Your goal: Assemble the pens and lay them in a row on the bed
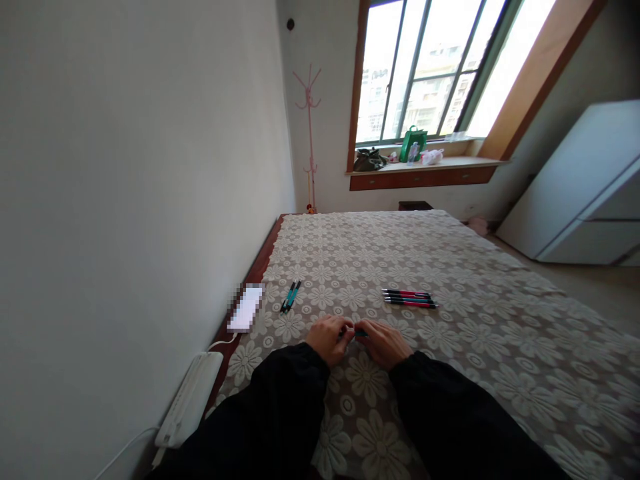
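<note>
My left hand [330,339] and my right hand [384,341] meet fingertip to fingertip just above the flowered tablecloth. Both are closed on a pen [359,333], of which only a short teal and dark bit shows; fingers hide the rest. I cannot tell whether it is in one piece. Ahead of my left hand, two teal and black pens [291,297] lie side by side, pointing away from me. Several red, teal and black pens [410,299] lie in a stacked row crosswise, beyond my right hand.
A lit phone [246,308] lies at the table's left edge, its cable running to a white power strip [193,399] by the wall. The tablecloth [350,250] covers the table. Beyond are a pink coat stand [310,127], a windowsill with bags, and a white fridge [580,187].
</note>
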The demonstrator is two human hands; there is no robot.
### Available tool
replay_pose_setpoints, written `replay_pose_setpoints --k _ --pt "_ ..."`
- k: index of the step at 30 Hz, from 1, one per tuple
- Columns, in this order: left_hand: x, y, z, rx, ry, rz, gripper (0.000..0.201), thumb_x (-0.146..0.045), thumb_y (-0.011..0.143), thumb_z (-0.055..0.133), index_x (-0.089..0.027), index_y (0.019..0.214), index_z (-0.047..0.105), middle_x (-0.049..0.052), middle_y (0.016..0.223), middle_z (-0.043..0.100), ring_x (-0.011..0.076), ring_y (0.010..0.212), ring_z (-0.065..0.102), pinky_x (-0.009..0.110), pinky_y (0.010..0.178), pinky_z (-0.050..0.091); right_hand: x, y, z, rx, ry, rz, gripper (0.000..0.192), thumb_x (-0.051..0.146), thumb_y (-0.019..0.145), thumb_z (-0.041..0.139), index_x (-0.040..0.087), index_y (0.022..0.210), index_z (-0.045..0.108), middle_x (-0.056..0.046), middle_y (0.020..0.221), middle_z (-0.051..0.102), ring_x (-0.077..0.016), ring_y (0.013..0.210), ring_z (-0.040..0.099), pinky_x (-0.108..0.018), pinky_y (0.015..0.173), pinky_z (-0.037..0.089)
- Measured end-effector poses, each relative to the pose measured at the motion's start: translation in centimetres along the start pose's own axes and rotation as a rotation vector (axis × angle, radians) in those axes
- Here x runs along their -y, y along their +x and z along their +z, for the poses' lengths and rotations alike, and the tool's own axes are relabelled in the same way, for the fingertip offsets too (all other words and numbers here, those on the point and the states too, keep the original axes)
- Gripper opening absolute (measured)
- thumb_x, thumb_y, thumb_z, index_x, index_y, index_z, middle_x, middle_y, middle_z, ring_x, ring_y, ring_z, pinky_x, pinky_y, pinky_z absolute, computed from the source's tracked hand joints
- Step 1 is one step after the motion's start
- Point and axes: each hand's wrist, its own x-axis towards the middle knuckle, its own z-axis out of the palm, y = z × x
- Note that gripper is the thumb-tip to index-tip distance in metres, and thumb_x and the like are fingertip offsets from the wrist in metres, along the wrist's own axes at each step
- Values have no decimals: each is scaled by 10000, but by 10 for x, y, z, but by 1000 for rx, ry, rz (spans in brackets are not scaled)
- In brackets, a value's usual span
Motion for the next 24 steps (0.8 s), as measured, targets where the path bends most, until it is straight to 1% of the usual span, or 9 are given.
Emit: replay_pose_setpoints --k 2,4,6,7,10,12,17,20,24 --pt "1 0 0 12 -23 2 232 -355 875 608 -235 1073 620 19 1002 706 199 969 620 320 859 455 0 0 0 -15 -2 -13 187 253 959 450 210 1050 607 -62 965 675 -192 869 646 -292 768 473" --pt "2 1 1 28 -24 -12 219 -335 844 644 -228 1034 630 20 992 709 200 944 627 319 844 456 0 -1 0 -23 -19 -40 215 266 967 440 222 1070 624 -54 941 666 -184 840 639 -286 750 472" --pt "2 1 1 23 0 -37 161 -334 876 597 -228 985 649 26 965 712 201 921 628 330 848 451 0 0 -1 -27 -39 -64 232 265 976 423 233 1050 641 -47 911 655 -176 820 629 -279 735 467" --pt "2 1 1 17 19 -49 170 -347 906 552 -228 961 660 31 940 713 202 911 626 337 851 447 0 0 -2 -31 -47 -69 237 262 980 417 235 1033 646 -47 904 650 -175 823 626 -278 736 464" --pt "2 2 1 24 79 -52 309 -370 971 427 -217 884 681 49 880 707 207 899 615 348 856 436 1 1 -4 -54 -62 -62 219 256 981 429 232 1000 646 -53 911 643 -183 859 619 -281 754 457" --pt "2 2 0 39 95 -33 318 -364 974 423 -214 871 683 51 904 706 206 913 610 344 858 431 2 1 -5 -59 -65 -53 201 251 977 444 231 997 643 -53 923 643 -185 860 616 -284 756 453" --pt "4 3 -1 33 44 -21 195 -311 944 498 -247 993 676 23 1029 700 197 979 607 324 866 434 5 1 -7 -51 -83 -20 169 288 966 479 225 1008 630 -53 927 648 -195 863 612 -297 764 445" --pt "4 2 -1 42 44 2 199 -299 934 511 -268 1041 676 19 1038 691 204 1006 600 338 898 429 4 2 -7 -47 -76 -15 184 296 970 463 209 1008 620 -61 946 651 -203 884 610 -312 782 446" --pt "3 2 -2 31 27 -7 206 -252 913 515 -245 1053 667 26 1078 695 215 1045 585 360 929 418 1 2 -8 -41 -51 -48 206 269 965 432 205 1017 621 -68 943 655 -208 893 597 -331 802 444"
